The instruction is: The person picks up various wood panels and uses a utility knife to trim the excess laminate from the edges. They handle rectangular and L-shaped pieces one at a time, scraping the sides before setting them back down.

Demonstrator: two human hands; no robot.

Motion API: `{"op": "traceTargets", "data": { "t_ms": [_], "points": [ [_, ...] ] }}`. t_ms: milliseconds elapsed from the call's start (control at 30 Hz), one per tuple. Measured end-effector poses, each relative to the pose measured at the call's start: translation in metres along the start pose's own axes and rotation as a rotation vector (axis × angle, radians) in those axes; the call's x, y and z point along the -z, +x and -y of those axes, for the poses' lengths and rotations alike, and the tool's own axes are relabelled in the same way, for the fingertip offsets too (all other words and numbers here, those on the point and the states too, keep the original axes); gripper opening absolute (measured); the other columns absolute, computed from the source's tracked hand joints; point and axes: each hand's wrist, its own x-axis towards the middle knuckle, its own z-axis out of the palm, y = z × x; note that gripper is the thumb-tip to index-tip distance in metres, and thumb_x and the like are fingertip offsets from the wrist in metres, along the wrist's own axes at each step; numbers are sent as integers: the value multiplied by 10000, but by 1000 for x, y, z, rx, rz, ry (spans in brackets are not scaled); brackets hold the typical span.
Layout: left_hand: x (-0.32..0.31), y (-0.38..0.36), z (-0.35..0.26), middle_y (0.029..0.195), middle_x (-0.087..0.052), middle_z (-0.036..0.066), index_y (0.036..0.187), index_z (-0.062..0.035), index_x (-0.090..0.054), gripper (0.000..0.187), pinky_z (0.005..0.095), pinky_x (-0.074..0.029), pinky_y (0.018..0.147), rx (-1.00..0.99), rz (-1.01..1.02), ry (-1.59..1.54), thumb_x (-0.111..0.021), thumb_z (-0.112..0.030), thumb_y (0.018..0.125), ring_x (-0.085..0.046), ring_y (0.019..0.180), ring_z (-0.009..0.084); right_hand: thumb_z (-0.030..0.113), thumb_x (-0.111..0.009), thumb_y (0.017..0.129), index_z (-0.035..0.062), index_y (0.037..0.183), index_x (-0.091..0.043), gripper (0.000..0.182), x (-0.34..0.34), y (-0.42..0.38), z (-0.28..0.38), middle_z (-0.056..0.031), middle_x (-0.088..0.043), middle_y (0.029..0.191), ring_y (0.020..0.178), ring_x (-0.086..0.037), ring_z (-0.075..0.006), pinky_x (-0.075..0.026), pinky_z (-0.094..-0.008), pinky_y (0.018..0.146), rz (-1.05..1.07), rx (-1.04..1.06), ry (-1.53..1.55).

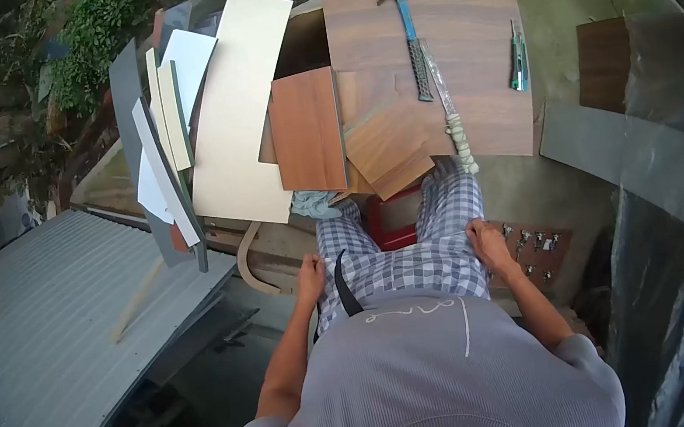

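Hands (310, 275) at trousers (400, 274), clear of boards (308, 134)

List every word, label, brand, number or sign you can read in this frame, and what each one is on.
No text can be read with certainty.
Grey shirt: white script-like lettering across the front, too stylised to make out.
Utility knife: any marking is too small to read.
Hammer: no legible marking.
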Motion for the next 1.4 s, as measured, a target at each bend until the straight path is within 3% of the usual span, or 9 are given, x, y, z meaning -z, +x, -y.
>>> {"op": "traceTargets", "data": {
  "t_ms": [67, 100, 167, 367, 433, 600, 700, 1233, 1400],
  "points": [
    [38, -82, -3, 871, -632, 70, 1016, -36, -569, 193, 302, -447, 758, 144, 199, -90, -530, -171, 883, -566, 841, 148, 208, -535, 904, 28, 941, -544, 184, 8, -41, 22, -162, -615, 826, 823, -613, -267, -449, -391, 751, 140, -67, 292],
    [-23, 12, -75, 871, -632, 70, 1016, -36, -569, 193, 302, -447, 758, 41, 196, -157, -530, -171, 883, -566, 841, 148, 208, -535, 904, 28, 941, -544, 184, 77, 41, -40, -162, -615, 826, 823, -613, -267, -449, -391, 751, 42, -58, 220],
    [-1, -32, -79, 853, -607, 18, 988, -23, -582, 186, 271, -435, 743, 197, 689, -250, -539, -160, 870, -536, 816, 121, 172, -523, 908, 31, 921, -546, 143, 85, 29, -44, -69, -571, 731, 695, -534, -161, -434, -308, 664, 348, -106, 339],
    [-18, 21, -83, 876, -611, 10, 957, -59, -612, 171, 226, -435, 739, 431, 964, -301, -557, -178, 847, -540, 838, 70, 205, -553, 909, 30, 877, -576, 179, 63, 25, -69, 61, -500, 747, 677, -392, -44, -348, -223, 589, 896, -219, 645],
    [-51, 55, -59, 871, -623, 63, 908, -56, -609, 156, 262, -451, 733, 427, 711, -232, -579, -188, 831, -580, 833, 144, 284, -572, 907, 51, 779, -608, 268, 53, 35, -73, 69, -472, 648, 614, -372, -42, -327, -220, 552, 878, -364, 524],
    [-94, 106, -8, 826, -573, 112, 825, -73, -597, 132, 393, -424, 730, -265, -223, 209, -643, -190, 788, -525, 800, 322, 366, -565, 905, 65, 658, -627, 394, -1, 40, -84, 64, -464, 545, 511, -366, -52, -297, -236, 483, 661, -540, 588],
    [-107, 117, 7, 798, -535, 89, 823, -88, -604, 111, 407, -390, 731, -257, -413, 269, -651, -179, 783, -501, 804, 299, 437, -581, 873, 17, 687, -662, 466, -16, 69, -81, 16, -518, 546, 497, -414, -84, -345, -253, 484, 629, -577, 402],
    [-160, 114, 45, 776, -557, 21, 775, -116, -604, 57, 368, -370, 729, -387, -890, -34, -638, -159, 763, -513, 776, 242, 561, -600, 808, -3, 618, -637, 597, -63, 88, -77, -69, -576, 543, 479, -553, -155, -450, -264, 465, 436, -324, -86],
    [-161, 117, 45, 778, -574, 30, 808, -105, -616, 51, 375, -377, 727, -435, -925, -105, -611, -147, 781, -523, 774, 245, 338, -545, 885, 45, 974, -638, 321, -83, 88, -66, -132, -658, 696, 614, -644, -249, -492, -356, 635, 63, 97, -43]
  ]
}}
